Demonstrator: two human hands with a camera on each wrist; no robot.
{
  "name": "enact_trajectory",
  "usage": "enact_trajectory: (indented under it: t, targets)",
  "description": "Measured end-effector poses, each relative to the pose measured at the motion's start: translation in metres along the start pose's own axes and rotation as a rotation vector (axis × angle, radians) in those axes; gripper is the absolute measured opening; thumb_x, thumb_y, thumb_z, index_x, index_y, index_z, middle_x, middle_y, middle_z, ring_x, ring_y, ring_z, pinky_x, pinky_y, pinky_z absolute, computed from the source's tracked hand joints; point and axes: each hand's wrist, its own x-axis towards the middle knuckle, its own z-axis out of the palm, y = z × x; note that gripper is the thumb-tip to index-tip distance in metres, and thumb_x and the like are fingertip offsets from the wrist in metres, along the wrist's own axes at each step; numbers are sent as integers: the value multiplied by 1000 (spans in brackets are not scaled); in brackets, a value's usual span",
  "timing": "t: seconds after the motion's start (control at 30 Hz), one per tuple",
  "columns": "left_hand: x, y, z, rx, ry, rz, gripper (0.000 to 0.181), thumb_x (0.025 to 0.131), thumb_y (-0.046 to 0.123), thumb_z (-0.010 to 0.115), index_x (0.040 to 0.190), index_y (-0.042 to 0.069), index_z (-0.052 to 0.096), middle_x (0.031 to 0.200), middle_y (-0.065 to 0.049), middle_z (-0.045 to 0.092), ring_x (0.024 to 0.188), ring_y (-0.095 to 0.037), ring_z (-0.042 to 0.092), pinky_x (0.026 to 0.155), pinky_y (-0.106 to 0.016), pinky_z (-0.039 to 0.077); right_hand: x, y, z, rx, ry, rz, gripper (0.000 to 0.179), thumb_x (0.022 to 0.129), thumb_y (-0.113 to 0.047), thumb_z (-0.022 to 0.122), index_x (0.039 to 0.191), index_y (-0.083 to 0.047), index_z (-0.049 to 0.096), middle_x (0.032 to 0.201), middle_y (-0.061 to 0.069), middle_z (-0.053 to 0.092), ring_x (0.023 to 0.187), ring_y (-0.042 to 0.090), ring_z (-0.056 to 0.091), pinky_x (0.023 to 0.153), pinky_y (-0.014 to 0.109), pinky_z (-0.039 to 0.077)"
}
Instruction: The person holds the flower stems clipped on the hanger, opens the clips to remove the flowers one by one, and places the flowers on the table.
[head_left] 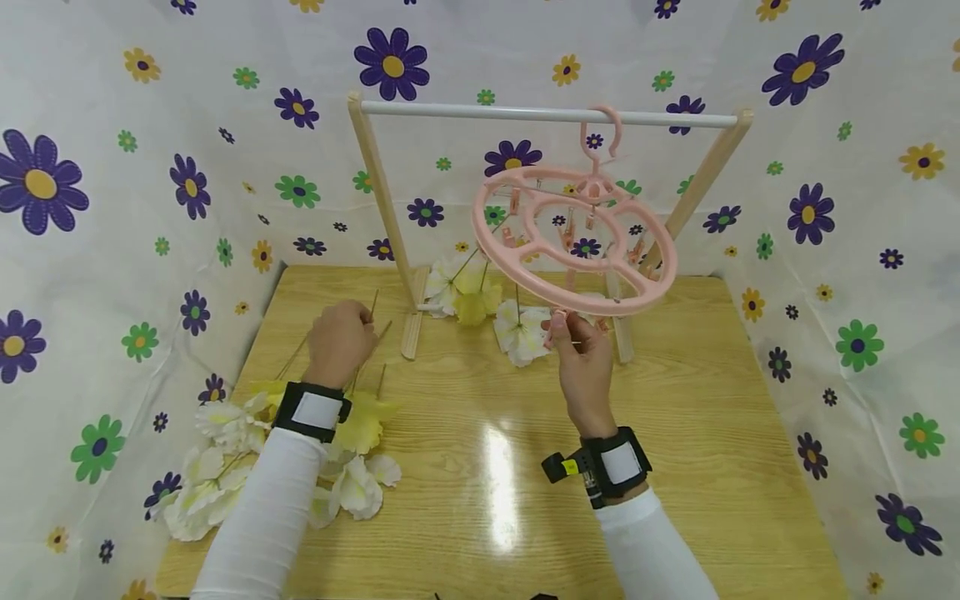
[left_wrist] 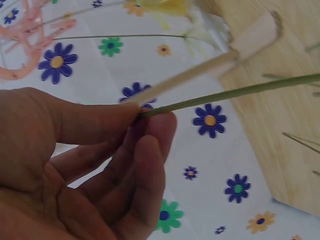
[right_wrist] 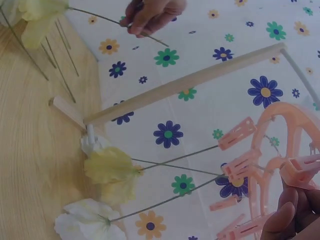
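My left hand (head_left: 337, 343) pinches a thin green flower stem (left_wrist: 235, 95) between thumb and fingertips. In the right wrist view, a pale yellow artificial flower (right_wrist: 42, 17) shows at that stem's lower end, left of the hand. A pink round hanger (head_left: 517, 271) with clips hangs by its hook from a white rod (head_left: 480, 111). At the hanger's near rim, my right hand (head_left: 587, 375) pinches a pink clip (right_wrist: 300, 169) between thumb and fingers. Other pink clips (right_wrist: 239, 132) grip stems, with a yellow flower (head_left: 474, 307) and a white flower (head_left: 519, 329) hanging head down.
Wooden posts (head_left: 382, 200) on feet hold up the rod. Several white and yellow flowers (head_left: 360, 487) lie on the wooden table (head_left: 450, 467) at the left, stems pointing away. Flower-printed cloth (head_left: 180, 100) surrounds the table on the back and sides.
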Motion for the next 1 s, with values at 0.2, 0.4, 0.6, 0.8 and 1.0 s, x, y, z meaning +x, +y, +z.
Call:
enact_trajectory:
  t: [0.2, 0.4, 0.6, 0.8, 1.0]
  targets:
    - [13, -19, 12, 78, -110, -91, 22, 86, 3, 58, 65, 8, 59, 61, -6, 53, 55, -21, 45, 44, -33, 34, 2, -5, -18, -17, 54, -60, 22, 97, -13, 66, 104, 7, 72, 87, 7, 66, 72, 10, 59, 66, 21, 46]
    - [22, -40, 34, 155, -163, -139, 13, 89, 9, 59, 80, -1, 60, 80, -22, 66, 70, -33, 63, 55, -45, 50, 6, -6, -38, -36, 90, -68, 24, 96, -18, 68, 103, 4, 71, 82, -4, 62, 76, 12, 57, 66, 23, 43]
    - [27, -46, 43, 174, -196, -180, 21, 90, 14, 60, 98, -5, 63, 95, -29, 69, 86, -44, 68, 68, -56, 54, 11, -3, -57, -67, 107, -66, 27, 96, -19, 69, 106, 5, 71, 86, -5, 64, 78, 14, 58, 68, 24, 46]
    - [20, -13, 45, 66, -104, -56, 24, 90, 13, 61, 106, -4, 69, 101, -25, 70, 88, -43, 68, 71, -56, 55, 20, -1, -73, -113, 141, -38, 27, 95, -18, 69, 110, 4, 72, 90, -6, 64, 79, 13, 56, 67, 22, 44]
    - [4, 59, 67, -210, -96, 245, 47, 94, 29, 69, 132, 1, 62, 118, -19, 68, 107, -35, 65, 86, -48, 54, 28, -3, -82, -132, 178, -19, 29, 95, -17, 70, 116, 2, 72, 90, -7, 64, 79, 11, 56, 68, 21, 45]
